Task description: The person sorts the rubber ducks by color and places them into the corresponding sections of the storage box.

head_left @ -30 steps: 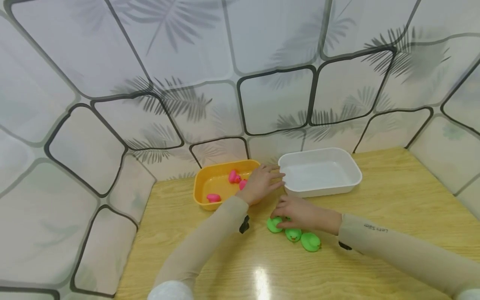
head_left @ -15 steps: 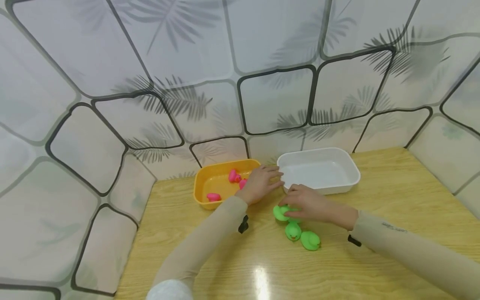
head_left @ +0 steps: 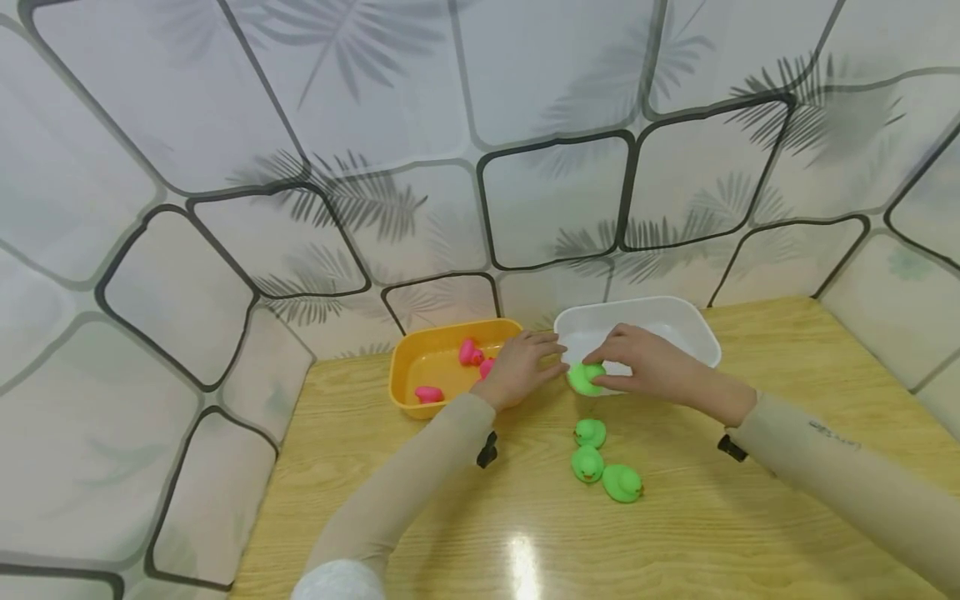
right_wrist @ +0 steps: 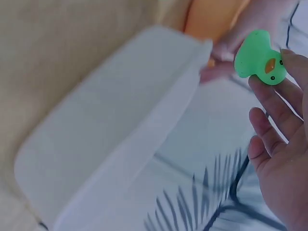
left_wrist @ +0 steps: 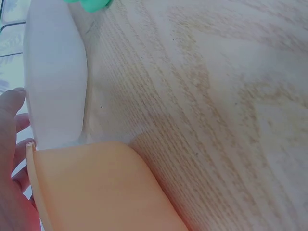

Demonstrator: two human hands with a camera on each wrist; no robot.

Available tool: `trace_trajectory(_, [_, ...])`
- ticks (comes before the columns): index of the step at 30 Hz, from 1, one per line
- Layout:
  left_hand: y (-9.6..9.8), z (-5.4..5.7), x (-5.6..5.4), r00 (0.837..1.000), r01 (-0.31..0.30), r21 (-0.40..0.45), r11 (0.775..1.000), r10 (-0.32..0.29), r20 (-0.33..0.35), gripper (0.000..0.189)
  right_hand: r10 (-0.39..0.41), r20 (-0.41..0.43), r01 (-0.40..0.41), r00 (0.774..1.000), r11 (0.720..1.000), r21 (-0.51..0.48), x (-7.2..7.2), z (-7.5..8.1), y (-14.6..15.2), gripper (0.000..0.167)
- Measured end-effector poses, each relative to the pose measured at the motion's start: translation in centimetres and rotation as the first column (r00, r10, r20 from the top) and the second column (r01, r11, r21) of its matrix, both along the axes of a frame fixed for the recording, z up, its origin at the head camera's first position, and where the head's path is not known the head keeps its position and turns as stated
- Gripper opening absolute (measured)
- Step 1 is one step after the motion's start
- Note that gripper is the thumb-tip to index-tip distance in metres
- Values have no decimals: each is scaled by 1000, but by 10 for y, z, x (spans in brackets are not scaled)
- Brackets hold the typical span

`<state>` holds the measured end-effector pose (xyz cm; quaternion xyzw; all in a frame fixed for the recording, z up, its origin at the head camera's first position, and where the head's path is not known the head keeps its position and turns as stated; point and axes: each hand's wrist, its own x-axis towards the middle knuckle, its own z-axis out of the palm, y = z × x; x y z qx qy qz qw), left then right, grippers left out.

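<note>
My right hand (head_left: pixel 645 363) pinches a green rubber duck (head_left: pixel 584 379) by its head, at the near left rim of the white tray (head_left: pixel 693 321). In the right wrist view the held duck (right_wrist: pixel 255 55) shows an orange beak between thumb and fingers. My left hand (head_left: pixel 521 365) lies over the right end of the orange tray (head_left: pixel 401 379), its fingers extended to the white tray's left rim. Three more green ducks (head_left: pixel 588 463) sit on the table below the white tray. Pink ducks (head_left: pixel 429 394) lie inside the orange tray, one partly hidden by my left hand.
Both trays stand side by side at the back of the wooden table (head_left: pixel 720 525), close to a patterned wall (head_left: pixel 555 208). In the left wrist view the orange tray's wall (left_wrist: pixel 106 187) meets the end of the white tray (left_wrist: pixel 57 72).
My right hand has picked one green duck from the group and carried it up and back to the white tray's rim. The left hand stays nearly where it was.
</note>
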<state>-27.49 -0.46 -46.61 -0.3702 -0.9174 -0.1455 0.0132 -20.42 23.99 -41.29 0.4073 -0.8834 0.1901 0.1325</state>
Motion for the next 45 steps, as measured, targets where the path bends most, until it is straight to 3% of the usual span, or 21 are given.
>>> trace_trajectory(10, [1,2,3,1000,-14,3,1000,14,0,40,-111,-15,112,994,993,34,-37,28,33,23])
trace_trajectory(21, [2,2,6,999,-39,-11,999,39,-8,40,-221,103,210,970,972,103,-64,44,45,26])
trace_trajectory(27, [3,1,5,999,-38,-2,999,38,-9,42,-229,110,215,967,969,125,-71,47,46,25])
trace_trajectory(34, [2,-2,4,999,-36,-26,999,35,-35,44,-221,118,205,968,970,134,-76,38,47,24])
trace_trajectory(45, [2,1,6,999,-26,-3,1000,26,-34,43,-253,158,231,954,962,145,-65,32,54,27])
